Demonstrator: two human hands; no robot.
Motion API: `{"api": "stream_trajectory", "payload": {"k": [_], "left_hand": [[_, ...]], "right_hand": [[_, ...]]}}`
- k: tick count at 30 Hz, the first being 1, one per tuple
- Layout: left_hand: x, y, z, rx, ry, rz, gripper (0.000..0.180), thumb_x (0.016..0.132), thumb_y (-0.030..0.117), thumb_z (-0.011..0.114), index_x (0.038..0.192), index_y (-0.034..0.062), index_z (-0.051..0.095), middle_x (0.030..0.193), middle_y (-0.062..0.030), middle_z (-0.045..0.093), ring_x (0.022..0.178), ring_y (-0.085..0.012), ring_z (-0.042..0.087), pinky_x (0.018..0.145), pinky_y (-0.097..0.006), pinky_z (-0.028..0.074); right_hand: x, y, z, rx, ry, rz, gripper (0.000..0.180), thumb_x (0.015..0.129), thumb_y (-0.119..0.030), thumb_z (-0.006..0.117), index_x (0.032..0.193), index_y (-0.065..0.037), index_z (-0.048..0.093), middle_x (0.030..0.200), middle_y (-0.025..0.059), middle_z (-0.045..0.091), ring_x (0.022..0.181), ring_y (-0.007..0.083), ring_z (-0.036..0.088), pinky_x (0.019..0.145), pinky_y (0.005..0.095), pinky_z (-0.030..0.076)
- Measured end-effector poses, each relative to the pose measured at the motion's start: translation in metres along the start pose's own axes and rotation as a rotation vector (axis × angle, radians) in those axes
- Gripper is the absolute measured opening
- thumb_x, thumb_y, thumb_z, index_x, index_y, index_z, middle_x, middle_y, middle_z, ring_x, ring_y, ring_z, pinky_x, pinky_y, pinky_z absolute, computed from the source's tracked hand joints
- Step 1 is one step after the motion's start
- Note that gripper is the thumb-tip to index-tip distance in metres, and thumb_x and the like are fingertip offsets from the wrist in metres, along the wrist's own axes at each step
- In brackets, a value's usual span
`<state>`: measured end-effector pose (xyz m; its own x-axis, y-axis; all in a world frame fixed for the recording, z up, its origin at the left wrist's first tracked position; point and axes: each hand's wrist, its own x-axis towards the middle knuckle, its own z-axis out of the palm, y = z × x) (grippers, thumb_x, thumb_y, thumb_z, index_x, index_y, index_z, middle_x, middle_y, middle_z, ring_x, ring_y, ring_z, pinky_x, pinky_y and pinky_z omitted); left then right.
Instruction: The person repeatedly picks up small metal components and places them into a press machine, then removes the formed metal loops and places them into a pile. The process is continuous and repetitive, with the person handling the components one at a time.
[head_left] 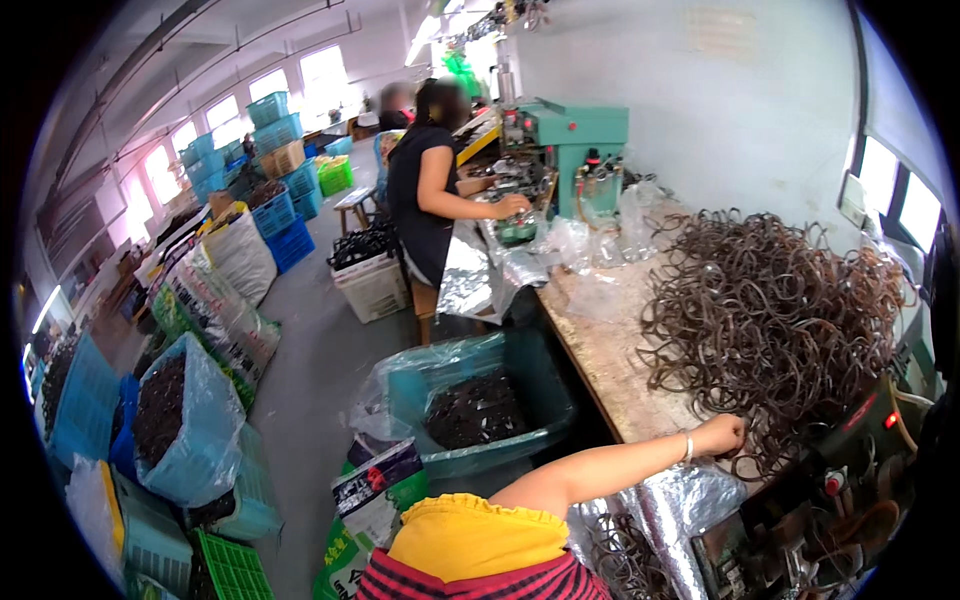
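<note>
My left hand (718, 436) reaches across the bench from a yellow ruffled sleeve (480, 535), a thin bracelet at its wrist. Its fingers are curled closed at the near edge of a big tangled pile of curled, dark brown strips (770, 310). What they grip is hidden among the loops. Shiny silver sheeting (690, 500) lies beneath the wrist, and more curled strips (628, 555) rest on it close to my body. A dark machine (830, 520) with a red light stands right of the hand. My right hand is out of sight.
A teal tub (560, 400) lined with clear plastic holds dark scraps left of the bench (600, 350). Beyond it, a co-worker (435, 190) sits at a green machine (580, 135). Stuffed sacks (215, 310) and blue crates (270, 130) line the left side.
</note>
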<state>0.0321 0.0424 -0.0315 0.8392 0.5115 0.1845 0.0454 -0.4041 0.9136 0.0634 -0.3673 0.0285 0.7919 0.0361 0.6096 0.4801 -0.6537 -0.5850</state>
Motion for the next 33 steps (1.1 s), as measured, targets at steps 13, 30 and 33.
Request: {"api": "stream_trajectory", "payload": {"k": [13, 30, 33], "left_hand": [[-0.01, 0.045, 0.023, -0.297, -0.065, 0.012, 0.037, 0.097, 0.016, 0.06, 0.131, 0.0014, 0.059, 0.119, -0.0115, 0.067, 0.1, -0.0161, 0.066, 0.081, -0.029, 0.056], [-0.013, 0.189, 0.05, -0.243, 0.226, 1.017, 0.028, 0.089, -0.013, 0.06, 0.115, -0.0006, 0.061, 0.096, -0.0141, 0.068, 0.076, -0.0176, 0.065, 0.07, -0.028, 0.053], [-0.02, 0.194, 0.055, -0.265, 0.233, 0.955, 0.027, 0.088, -0.015, 0.058, 0.111, -0.0016, 0.061, 0.092, -0.0144, 0.067, 0.073, -0.0194, 0.065, 0.068, -0.028, 0.052]], "right_hand": [[0.009, 0.011, -0.02, 0.24, -0.067, 0.357, 0.03, 0.088, -0.012, 0.069, 0.113, 0.004, 0.067, 0.11, 0.0166, 0.068, 0.1, 0.0259, 0.063, 0.093, 0.0358, 0.048], [0.047, -0.085, 0.046, 1.34, -0.13, 0.546, 0.038, 0.087, 0.004, 0.066, 0.123, 0.005, 0.053, 0.115, 0.0144, 0.066, 0.105, 0.016, 0.064, 0.093, 0.0277, 0.049], [0.041, -0.094, 0.038, 1.21, -0.071, 0.537, 0.041, 0.087, 0.004, 0.062, 0.127, 0.005, 0.051, 0.118, 0.0161, 0.064, 0.11, 0.0184, 0.062, 0.098, 0.0305, 0.046]]}}
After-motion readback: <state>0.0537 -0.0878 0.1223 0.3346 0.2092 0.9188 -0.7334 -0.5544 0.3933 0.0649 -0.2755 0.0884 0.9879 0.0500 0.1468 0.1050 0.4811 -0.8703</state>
